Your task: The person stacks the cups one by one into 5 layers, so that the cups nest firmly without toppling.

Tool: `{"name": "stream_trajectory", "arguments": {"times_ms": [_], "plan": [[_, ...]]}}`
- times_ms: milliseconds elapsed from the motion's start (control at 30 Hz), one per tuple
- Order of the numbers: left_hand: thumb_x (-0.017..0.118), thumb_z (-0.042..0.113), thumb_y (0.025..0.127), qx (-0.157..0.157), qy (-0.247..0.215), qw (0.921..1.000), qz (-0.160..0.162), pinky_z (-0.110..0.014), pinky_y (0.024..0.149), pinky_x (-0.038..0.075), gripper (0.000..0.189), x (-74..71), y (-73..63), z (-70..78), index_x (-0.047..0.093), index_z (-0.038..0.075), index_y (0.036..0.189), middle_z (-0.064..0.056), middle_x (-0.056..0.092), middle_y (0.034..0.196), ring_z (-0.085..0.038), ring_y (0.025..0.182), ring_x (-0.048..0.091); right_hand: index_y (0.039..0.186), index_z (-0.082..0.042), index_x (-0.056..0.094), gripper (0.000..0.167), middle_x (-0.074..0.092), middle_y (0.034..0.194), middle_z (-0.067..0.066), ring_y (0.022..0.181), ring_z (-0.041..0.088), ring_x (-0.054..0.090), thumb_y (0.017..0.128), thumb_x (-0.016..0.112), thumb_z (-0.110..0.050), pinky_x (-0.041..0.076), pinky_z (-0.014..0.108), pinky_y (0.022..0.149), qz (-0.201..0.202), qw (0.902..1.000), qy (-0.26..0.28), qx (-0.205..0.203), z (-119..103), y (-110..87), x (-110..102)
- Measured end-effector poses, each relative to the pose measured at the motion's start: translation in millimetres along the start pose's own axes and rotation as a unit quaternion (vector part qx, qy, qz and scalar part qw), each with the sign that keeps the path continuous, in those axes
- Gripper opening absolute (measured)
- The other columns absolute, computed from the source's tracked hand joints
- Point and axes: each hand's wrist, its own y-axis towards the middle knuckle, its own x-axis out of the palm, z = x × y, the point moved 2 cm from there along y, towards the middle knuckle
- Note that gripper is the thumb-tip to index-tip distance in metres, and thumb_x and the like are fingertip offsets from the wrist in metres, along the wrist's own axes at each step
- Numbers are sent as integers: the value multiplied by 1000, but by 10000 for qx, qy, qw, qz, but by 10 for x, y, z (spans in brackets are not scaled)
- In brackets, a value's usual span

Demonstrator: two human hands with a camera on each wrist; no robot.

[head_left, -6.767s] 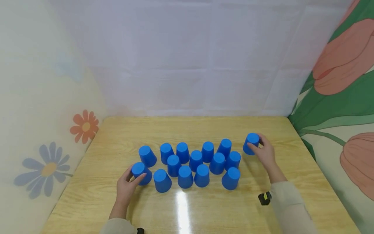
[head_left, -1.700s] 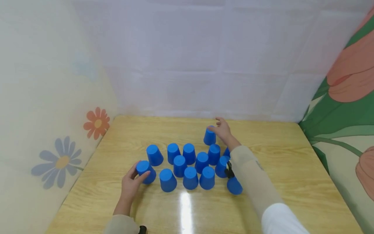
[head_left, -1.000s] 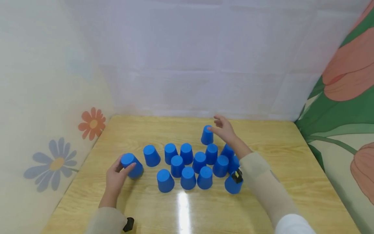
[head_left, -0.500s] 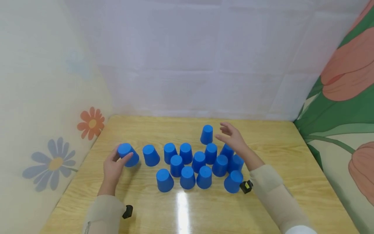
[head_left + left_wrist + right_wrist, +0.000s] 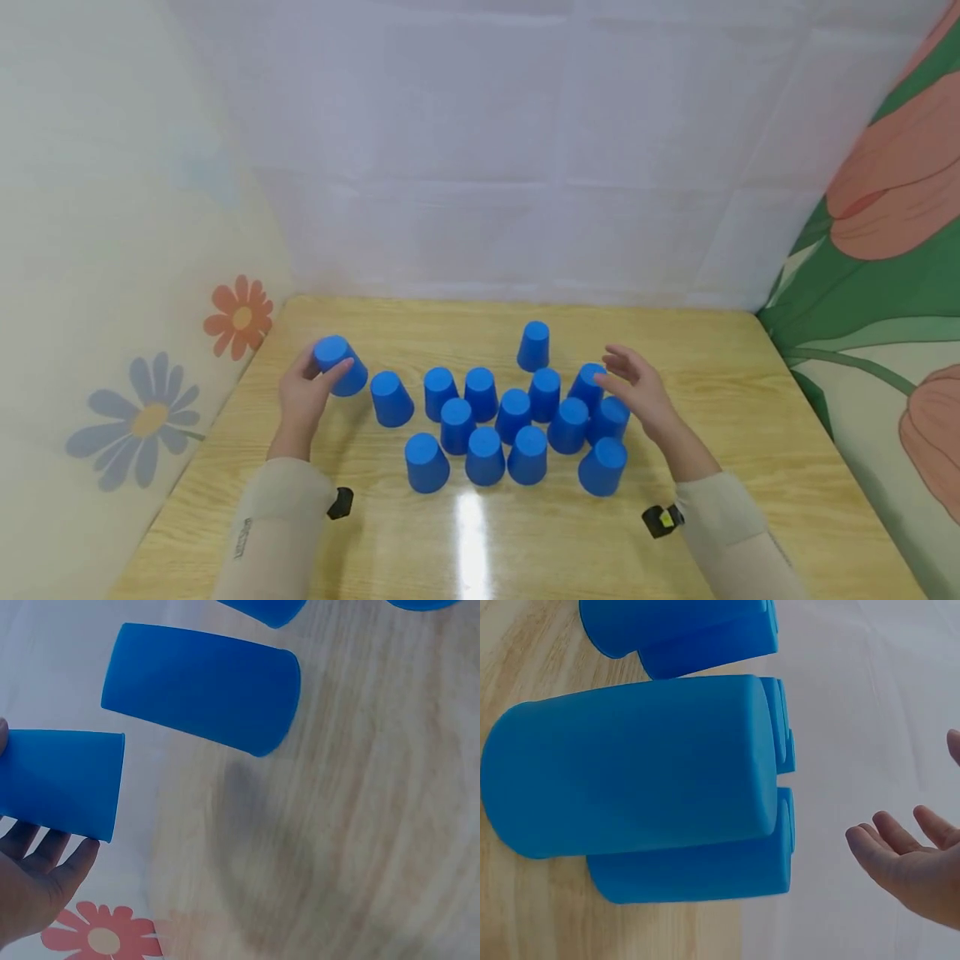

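My left hand point(image 5: 303, 392) grips a blue upside-down cup point(image 5: 347, 371) at the left, thumb on the near side. In the left wrist view this held cup point(image 5: 60, 780) is clear of the tabletop, beside another blue cup point(image 5: 202, 686). My right hand point(image 5: 641, 396) is held with its fingers spread and holds nothing, over the right end of the cup group, its thumb overlapping a cup point(image 5: 587, 387) there. In the right wrist view the hand point(image 5: 922, 862) hovers past the bases of several cups. One cup point(image 5: 533, 347) stands alone at the back.
Several more upside-down blue cups, such as a front one point(image 5: 427, 463) and a right one point(image 5: 602, 467), stand in loose rows on the wooden table point(image 5: 420, 550). A white cloth point(image 5: 510, 167) hangs behind, with flower-patterned sheets on both sides.
My right hand carried a cup from the right to the back, let go and drew back rightward. My left hand moved its cup from the front row leftward, then toward the back.
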Motion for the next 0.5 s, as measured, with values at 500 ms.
{"name": "stream_trajectory", "arguments": {"times_ms": [500], "plan": [[62,56,67,215,-32,9997,-118,-48,89,34,62,345,348,138,39,43,123,7,43,126,-19,115,38,128,2,31,52,36,127,24,117,34,33,84,56,-10,29,44,94,628,9954,721,85,298,-246,-140]]}}
